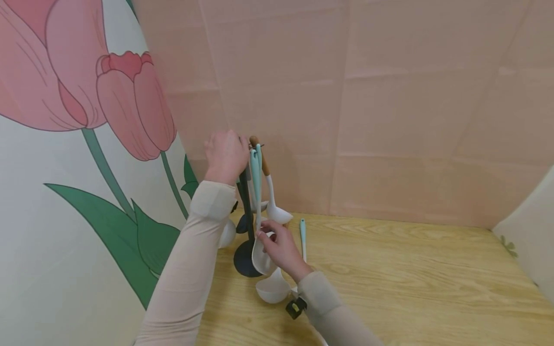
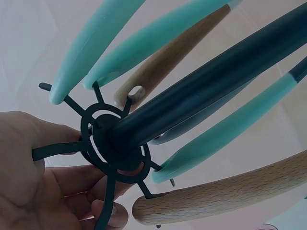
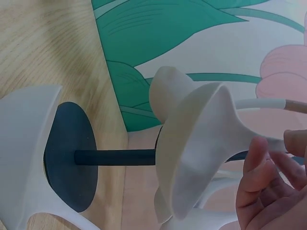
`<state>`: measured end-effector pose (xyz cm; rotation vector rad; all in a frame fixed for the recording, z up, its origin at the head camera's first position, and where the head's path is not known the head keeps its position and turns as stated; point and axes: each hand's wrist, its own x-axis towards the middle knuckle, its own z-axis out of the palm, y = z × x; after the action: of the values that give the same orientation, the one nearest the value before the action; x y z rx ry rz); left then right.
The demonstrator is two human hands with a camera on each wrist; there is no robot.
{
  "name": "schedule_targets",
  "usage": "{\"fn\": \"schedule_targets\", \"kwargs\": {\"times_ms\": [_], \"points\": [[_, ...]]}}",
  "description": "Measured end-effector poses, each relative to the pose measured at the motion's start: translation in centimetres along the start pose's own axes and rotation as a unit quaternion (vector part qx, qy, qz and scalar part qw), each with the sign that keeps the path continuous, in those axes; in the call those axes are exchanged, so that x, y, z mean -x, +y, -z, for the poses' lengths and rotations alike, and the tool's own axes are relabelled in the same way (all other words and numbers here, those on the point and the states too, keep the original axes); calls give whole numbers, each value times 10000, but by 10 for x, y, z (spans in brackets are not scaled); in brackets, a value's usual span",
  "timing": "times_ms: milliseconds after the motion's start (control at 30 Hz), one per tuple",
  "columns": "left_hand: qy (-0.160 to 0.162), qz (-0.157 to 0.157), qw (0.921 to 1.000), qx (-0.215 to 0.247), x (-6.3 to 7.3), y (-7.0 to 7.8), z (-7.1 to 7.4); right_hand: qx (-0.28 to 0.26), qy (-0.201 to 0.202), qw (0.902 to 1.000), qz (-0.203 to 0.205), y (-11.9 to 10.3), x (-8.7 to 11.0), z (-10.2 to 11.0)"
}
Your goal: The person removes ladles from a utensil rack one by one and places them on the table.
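A dark utensil rack stands near the corner, with a round base, a pole and a ring of hooks on top. My left hand grips that ring at the top, its fingers seen around the hub in the left wrist view. My right hand pinches the white neck of a ladle with thumb and fingertips. This ladle's mint handle hangs at the ring. Behind it hang other utensils, including a white ladle with a wooden handle.
On the wooden table, another white ladle lies in front of the rack. A mint-handled utensil lies to the right. A tulip-printed wall borders the left side, and a pinkish cloth hangs behind.
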<state>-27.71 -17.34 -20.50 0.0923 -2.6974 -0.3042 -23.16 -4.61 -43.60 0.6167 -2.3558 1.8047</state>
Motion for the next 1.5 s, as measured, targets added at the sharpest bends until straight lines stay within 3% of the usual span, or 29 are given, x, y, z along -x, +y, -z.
{"fn": "schedule_targets", "kwargs": {"times_ms": [500,1500], "points": [[-59,0,9999,-100,3,3,0,22,94,9998,188,2,4,0],[33,-38,9999,-164,4,2,1,-59,48,10000,46,-4,5,-1]]}}
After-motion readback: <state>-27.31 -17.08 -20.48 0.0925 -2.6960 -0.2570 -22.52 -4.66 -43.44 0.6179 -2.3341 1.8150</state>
